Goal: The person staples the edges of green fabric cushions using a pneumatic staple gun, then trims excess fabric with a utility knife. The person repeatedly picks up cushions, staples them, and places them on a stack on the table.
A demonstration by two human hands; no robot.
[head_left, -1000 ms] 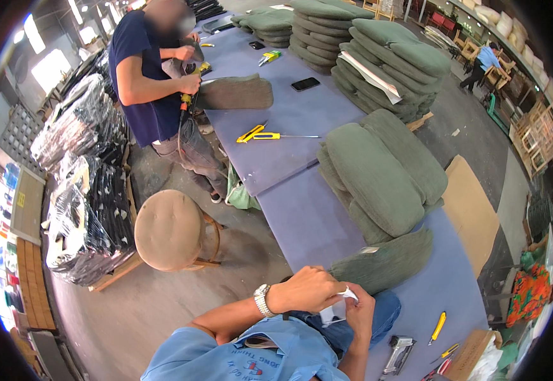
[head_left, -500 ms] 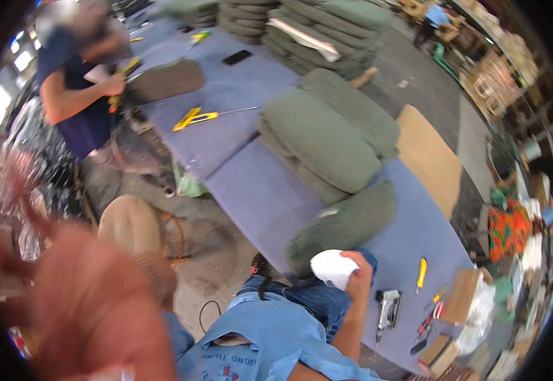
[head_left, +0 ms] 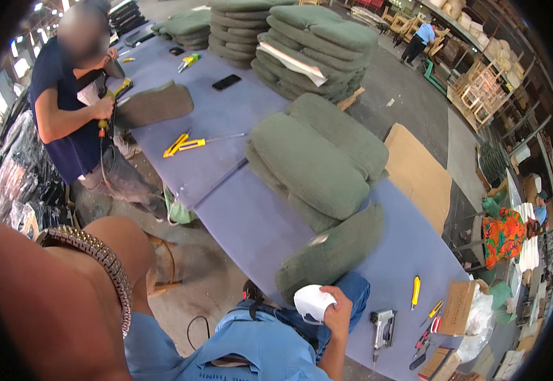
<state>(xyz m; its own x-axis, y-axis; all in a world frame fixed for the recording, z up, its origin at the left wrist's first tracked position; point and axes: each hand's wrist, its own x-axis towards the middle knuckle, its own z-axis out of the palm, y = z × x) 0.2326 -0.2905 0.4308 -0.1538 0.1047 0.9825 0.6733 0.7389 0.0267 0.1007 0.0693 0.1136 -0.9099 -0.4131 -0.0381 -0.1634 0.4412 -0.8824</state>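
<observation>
While our left arm fills the near corner, raised so close to the lens that only the forearm and its metal watch [head_left: 102, 263] show, we cannot tell whether the left hand is open or closed, since it sits out of view; a co-worker [head_left: 73, 120] at the far left bends over the long blue table [head_left: 238, 216], pressing a yellow-handled tool [head_left: 108, 105] against a grey-green cushion [head_left: 153, 105], which lies flat so the edge can be worked; moving right, yellow-handled tools [head_left: 184, 143] rest loose on the cloth, within reach of either person; past them, green cushions [head_left: 318, 162] are piled in stacks, presumably to keep the near strip free for working; one long green cushion [head_left: 333, 251] lies at the table's near edge, just above our lap; our right hand [head_left: 337, 314] curls its fingers around a white piece of paper or cloth [head_left: 311, 301], held up at the table's edge just below that cushion; right again, a grey staple gun [head_left: 381, 327] stands beside our hand, handy for the grabbing; a yellow cutter [head_left: 415, 291] and small tools lie near a cardboard box [head_left: 457, 308].
</observation>
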